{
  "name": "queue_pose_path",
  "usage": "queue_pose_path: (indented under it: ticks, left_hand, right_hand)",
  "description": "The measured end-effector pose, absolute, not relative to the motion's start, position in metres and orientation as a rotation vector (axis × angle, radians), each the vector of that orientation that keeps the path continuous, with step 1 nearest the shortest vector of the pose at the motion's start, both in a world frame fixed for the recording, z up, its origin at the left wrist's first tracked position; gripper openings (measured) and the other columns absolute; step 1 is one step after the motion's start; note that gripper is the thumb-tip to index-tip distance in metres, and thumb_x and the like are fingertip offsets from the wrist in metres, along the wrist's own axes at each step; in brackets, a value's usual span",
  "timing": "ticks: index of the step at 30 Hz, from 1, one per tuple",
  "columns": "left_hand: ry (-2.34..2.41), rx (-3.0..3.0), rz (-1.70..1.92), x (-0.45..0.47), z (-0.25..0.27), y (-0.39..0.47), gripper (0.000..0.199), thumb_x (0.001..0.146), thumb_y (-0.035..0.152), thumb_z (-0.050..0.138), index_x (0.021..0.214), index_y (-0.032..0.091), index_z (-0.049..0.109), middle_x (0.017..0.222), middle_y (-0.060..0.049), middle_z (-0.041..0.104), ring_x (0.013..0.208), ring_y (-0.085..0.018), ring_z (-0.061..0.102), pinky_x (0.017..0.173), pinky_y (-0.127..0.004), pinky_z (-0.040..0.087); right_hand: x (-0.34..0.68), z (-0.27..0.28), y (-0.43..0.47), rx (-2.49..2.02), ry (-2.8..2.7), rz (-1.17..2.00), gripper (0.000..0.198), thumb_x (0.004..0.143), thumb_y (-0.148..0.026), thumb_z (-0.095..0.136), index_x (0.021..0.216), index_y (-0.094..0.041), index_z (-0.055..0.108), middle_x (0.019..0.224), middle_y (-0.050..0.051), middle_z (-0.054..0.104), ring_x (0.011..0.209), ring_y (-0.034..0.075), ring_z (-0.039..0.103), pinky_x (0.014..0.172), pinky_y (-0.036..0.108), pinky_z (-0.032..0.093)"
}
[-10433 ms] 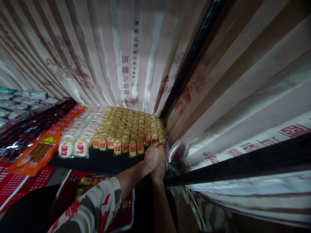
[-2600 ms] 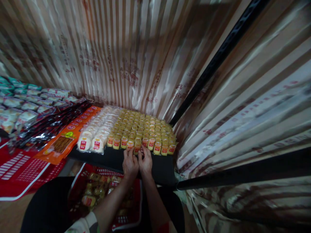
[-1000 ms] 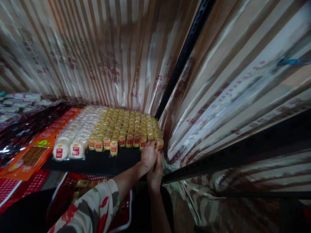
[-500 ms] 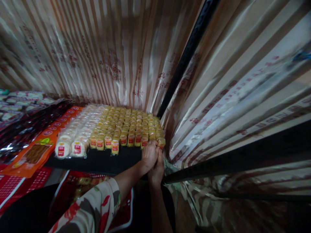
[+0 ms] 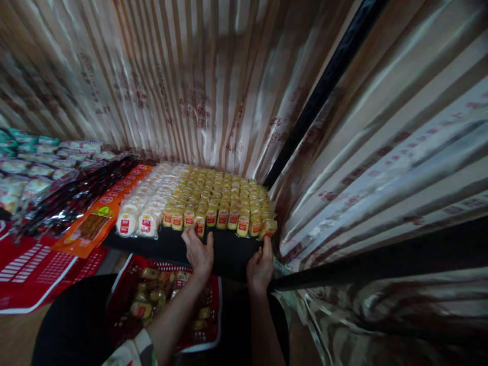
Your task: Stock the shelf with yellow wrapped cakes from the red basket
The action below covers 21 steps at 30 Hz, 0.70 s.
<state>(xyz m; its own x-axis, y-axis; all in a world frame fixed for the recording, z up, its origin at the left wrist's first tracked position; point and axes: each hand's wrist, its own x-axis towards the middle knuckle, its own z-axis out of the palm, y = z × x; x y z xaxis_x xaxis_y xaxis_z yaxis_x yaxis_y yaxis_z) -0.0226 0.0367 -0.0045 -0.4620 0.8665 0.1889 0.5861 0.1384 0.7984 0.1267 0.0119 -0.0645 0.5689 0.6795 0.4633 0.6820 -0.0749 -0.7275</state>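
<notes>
Rows of small yellow wrapped cakes (image 5: 222,218) with red labels cover the right part of a black shelf (image 5: 232,251). My left hand (image 5: 199,254) is at the front of these rows, its fingertips against a wrapped cake (image 5: 199,227) that stands forward of the others. The thumb is spread away to the right of that cake. At the right end of the front row, my right hand (image 5: 260,265) has curled fingers, with fingertips on the lower front of a slightly tilted end cake (image 5: 269,229). The thumb's contact with it is unclear.
White round wrapped packs (image 5: 148,223) adjoin the yellow rows, then an orange packet (image 5: 87,231) and dark shiny packets (image 5: 82,190). Below the shelf is a red basket (image 5: 218,315) with loose wrapped cakes. A black post (image 5: 305,122) and striped plastic sheeting (image 5: 213,101) rise behind.
My hands, together at the right end before, are now apart. The left has moved left to the forward cake; the right stays at the end cake. The view has shifted left, showing more of the basket.
</notes>
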Motion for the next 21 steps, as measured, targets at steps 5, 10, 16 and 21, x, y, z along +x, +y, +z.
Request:
queue_pose_path:
  ticks: [5,10,16,21]
  left_hand:
    - [2.207,1.351,1.032,-0.030,-0.003,0.049,0.042,0.081,0.028,0.054,0.120,0.019,0.040,0.120,-0.012,0.048,0.106,-0.025,0.055,0.074,-0.033,0.049]
    - [2.203,1.312,1.060,-0.036,-0.001,0.048,0.042,0.080,0.027,0.055,0.119,0.016,0.042,0.114,-0.012,0.053,0.101,-0.025,0.058,0.075,-0.033,0.048]
    - [1.869,1.572,1.085,-0.003,-0.001,0.028,0.048,0.079,0.027,0.059,0.122,0.018,0.040,0.108,-0.009,0.054,0.092,-0.020,0.060,0.073,-0.029,0.049]
    - [1.574,1.747,0.958,0.039,-0.004,0.028,0.053,0.078,0.025,0.059,0.126,0.020,0.037,0.115,-0.008,0.053,0.100,-0.019,0.058,0.081,-0.029,0.048]
  right_hand:
    - [0.129,-0.066,0.012,-1.764,-1.123,-0.019,0.052,0.081,-0.018,0.029,0.129,-0.005,0.045,0.129,0.018,0.049,0.124,0.025,0.043,0.102,0.046,0.036]
    - [0.129,-0.066,0.012,-1.771,-1.107,-0.008,0.052,0.081,-0.018,0.029,0.128,-0.005,0.045,0.130,0.018,0.049,0.123,0.024,0.043,0.102,0.046,0.036]
    - [0.128,-0.065,0.012,-1.755,-1.091,-0.004,0.052,0.080,-0.018,0.028,0.128,-0.008,0.045,0.129,0.017,0.049,0.124,0.023,0.042,0.101,0.045,0.037]
    - [0.132,-0.066,0.011,-1.743,-1.084,0.056,0.051,0.080,-0.020,0.030,0.127,-0.007,0.045,0.130,0.018,0.048,0.123,0.023,0.043,0.100,0.045,0.037]
